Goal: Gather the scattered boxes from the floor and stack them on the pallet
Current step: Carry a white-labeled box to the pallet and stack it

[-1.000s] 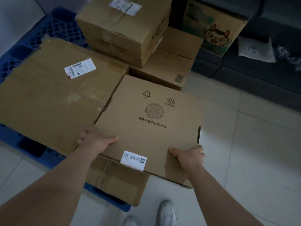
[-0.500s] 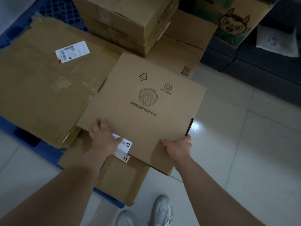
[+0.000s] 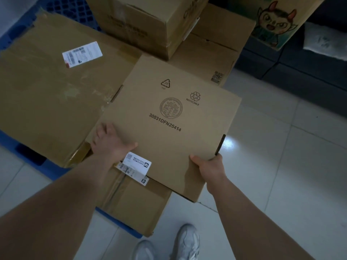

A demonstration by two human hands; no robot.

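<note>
I hold a flat brown box (image 3: 187,139) printed with recycling marks and the number 30031DFN25414. My left hand (image 3: 110,141) grips its near left corner and my right hand (image 3: 208,164) grips its near right edge. The box rests on a lower brown box (image 3: 135,199) at the front corner of the blue pallet (image 3: 120,222). To its left lies a large flat carton (image 3: 48,94) with a white label. Behind it stand a taller carton (image 3: 150,21) and another box (image 3: 212,57) under that one.
White tiled floor (image 3: 281,175) spreads to the right and front. A box with a cartoon face (image 3: 276,21) leans at the back right, beside a dark sofa (image 3: 309,76) with a pale bag (image 3: 324,42) on it. My grey shoes (image 3: 185,241) stand near the pallet's corner.
The held box has slid further onto the pallet stack, toward the tall carton. My left hand has moved from the box's side up onto its top corner.
</note>
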